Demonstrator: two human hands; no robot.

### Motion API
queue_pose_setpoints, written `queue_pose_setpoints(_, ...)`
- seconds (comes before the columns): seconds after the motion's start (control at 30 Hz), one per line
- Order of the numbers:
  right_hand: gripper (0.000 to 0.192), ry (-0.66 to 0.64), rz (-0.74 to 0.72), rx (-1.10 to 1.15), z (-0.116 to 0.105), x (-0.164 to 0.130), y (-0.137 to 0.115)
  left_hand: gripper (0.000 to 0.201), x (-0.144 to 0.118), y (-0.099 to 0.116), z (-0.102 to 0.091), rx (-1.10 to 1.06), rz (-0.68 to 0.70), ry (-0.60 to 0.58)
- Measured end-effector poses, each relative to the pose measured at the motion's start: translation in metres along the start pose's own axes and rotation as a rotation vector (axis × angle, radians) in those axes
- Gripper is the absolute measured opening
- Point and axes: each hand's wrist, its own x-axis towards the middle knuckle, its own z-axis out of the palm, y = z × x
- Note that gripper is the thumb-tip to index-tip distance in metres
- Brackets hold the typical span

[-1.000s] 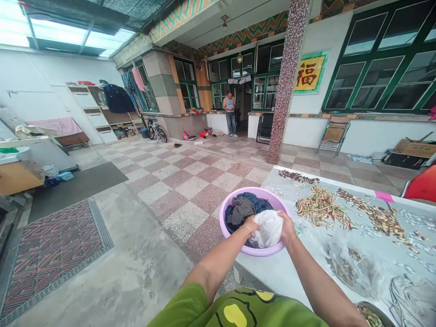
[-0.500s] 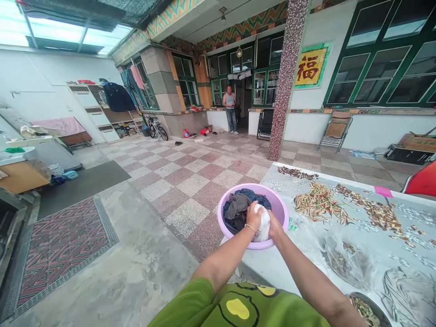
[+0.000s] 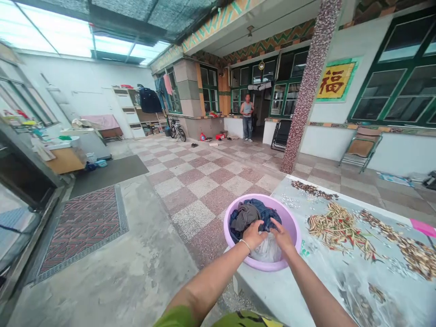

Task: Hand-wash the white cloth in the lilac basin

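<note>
A pale purple basin (image 3: 296, 227) stands on the corner of a white-covered table, with bundled clothes inside. In it lie a dark grey garment (image 3: 245, 216) at the left, dark blue clothing (image 3: 262, 209) behind, and a white crumpled cloth (image 3: 267, 250) at the near side. My left hand (image 3: 254, 235) hovers over the grey garment and the white cloth, its fingers apart. Across from it, my right hand (image 3: 282, 236) is above the white cloth with fingers spread. Neither hand grips anything; whether the fingertips touch the clothes I cannot tell.
On the white table cover (image 3: 265, 290) lie long pale and red pods (image 3: 337, 227), dried slices (image 3: 415, 254) and dark dried pieces (image 3: 313, 189). A person (image 3: 247, 116) stands by the far doorway. A speckled pillar (image 3: 308, 91) rises behind the table; a patterned mat (image 3: 83, 231) lies left.
Both hands have let go of the white cloth, which now rests in the basin, and their fingers have spread. The view has swung left, so the scene shifts right.
</note>
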Motion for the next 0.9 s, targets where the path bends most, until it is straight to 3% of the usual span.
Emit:
queue_pose_setpoints(0.07,0.041,-0.149,-0.054,0.030,-0.003,0.004,-0.024,0.029,-0.002,-0.010,-0.010,-0.032,0.011,0.006)
queue_pose_setpoints(0.17,0.056,-0.298,0.058,0.163,-0.004,0.005,-0.056,0.034,-0.006,-0.012,-0.029,-0.349,-0.048,-0.032)
queue_pose_setpoints(0.33,0.093,-0.554,0.141,0.438,-0.003,-0.007,-0.079,0.092,-0.018,-0.004,-0.092,-0.919,0.111,-0.318)
queue_pose_setpoints(0.47,0.113,-0.534,0.214,0.544,0.004,-0.010,-0.076,0.120,-0.023,-0.007,-0.131,-1.182,0.096,-0.362)
queue_pose_setpoints(0.63,0.124,-0.510,0.342,0.637,0.008,-0.001,-0.056,0.125,-0.017,-0.018,-0.135,-1.147,0.017,-0.327)
queue_pose_setpoints(0.9,0.111,-0.470,0.424,0.653,0.007,0.001,-0.045,0.112,0.008,-0.048,-0.118,-1.447,-0.007,-0.435)
